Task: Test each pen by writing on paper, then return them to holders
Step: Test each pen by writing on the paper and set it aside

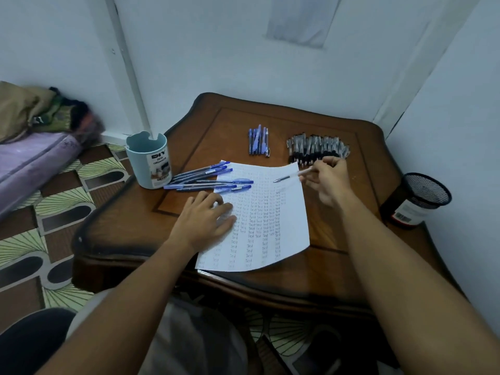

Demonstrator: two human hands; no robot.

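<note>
Surface: carved brown wooden table [338, 255].
Left hand [207, 221]: flat, fingers spread wide on white written sheet [273, 226].
Right hand [328, 181]: pinching clear-barrelled pen [290, 176], tip toward 9 o'clock.

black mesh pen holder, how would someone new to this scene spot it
Start at the wooden table and follow its right edge toward the wall. The black mesh pen holder stands there, beyond the right hand. Unlike the solid pale-blue holder at the left, it is dark, see-through wire.
</note>
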